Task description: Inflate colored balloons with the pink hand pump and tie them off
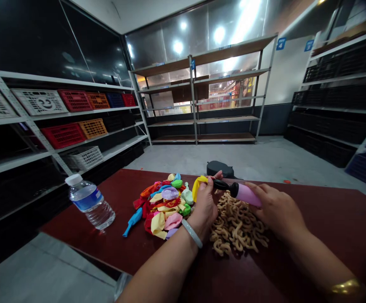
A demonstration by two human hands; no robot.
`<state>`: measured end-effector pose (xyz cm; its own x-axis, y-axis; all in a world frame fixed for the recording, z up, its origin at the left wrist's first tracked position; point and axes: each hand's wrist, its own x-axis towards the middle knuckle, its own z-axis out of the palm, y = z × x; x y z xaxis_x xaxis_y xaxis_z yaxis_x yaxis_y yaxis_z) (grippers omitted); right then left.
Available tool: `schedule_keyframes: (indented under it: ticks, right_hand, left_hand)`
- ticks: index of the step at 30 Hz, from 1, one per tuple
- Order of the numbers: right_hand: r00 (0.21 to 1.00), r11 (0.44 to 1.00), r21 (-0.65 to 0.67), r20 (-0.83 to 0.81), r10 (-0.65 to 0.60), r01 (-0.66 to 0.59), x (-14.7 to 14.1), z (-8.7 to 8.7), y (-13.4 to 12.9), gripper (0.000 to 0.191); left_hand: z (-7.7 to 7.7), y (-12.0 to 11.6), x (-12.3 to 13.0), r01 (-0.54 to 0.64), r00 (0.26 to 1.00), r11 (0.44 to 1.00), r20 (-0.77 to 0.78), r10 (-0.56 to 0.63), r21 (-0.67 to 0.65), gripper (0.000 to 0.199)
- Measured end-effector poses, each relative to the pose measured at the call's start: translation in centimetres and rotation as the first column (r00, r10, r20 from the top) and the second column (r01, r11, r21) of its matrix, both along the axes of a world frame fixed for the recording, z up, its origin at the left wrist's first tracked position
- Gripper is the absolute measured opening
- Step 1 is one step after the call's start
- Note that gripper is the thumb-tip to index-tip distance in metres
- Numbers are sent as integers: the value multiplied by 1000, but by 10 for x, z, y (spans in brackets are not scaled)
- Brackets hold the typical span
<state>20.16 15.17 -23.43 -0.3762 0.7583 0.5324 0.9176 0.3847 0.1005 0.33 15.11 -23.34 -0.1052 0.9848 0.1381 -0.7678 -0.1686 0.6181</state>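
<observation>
Gripping a limp, rubbery yellow balloon (198,187) in left fingers (208,187) and a smooth, cylindrical pump (246,194) in right fingers (261,192), pointed left along a slanting long axis.

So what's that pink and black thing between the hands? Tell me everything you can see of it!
The pink and black tool looks like a little plastic hand pump. It has a smooth pink barrel, a black collar and a slimmer black part. It slants above the tan curly pieces. The right hand grips the pink end; the left hand pinches a yellow balloon by the black end, hiding the tip.
</observation>
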Motion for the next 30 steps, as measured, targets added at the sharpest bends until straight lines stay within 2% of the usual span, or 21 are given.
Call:
schedule_keyframes:
  ticks: [3,6,9,11,14,17,20,25,30]
  right_hand:
    - [1000,1000,11,-9,10,-10,1,-1,1,49]
    - [999,999,16,-38,32,-31,1,-2,1,50]
    - [997,999,10,-54,54,-54,-2,-2,-1,50]
    - [996,997,18,-51,73,-73,-5,-2,-2,51]
    - [994,994,38,-32,107,-105,-9,-2,-5,56]
    - [990,991,13,-25,136,-136,-15,-4,-9,57]
    - [987,988,-23,-41,153,-154,-23,-6,-14,60]
    - [978,981,-7,-70,194,-195,-35,-4,-20,59]
    - [986,986,-38,-59,158,-160,-25,-4,-17,57]
  left_hand:
    - [4,-3,-1,35,999,999,36,-34,-21,18]
    - [13,-6,-6,118,988,992,103,-113,-48,11]
    - [21,-9,-13,199,962,980,192,-194,-6,5]
    - [24,-10,-15,212,954,977,212,-212,23,17]
    - [26,-10,-15,159,967,987,206,-150,-24,37]
    - [26,-10,-13,62,980,993,195,-42,-97,45]
    - [25,-11,-10,-6,978,996,209,25,-93,47]
    - [29,-10,-10,-59,963,995,259,78,-82,46]
    - [39,-3,-39,-114,955,989,266,134,-90,50]
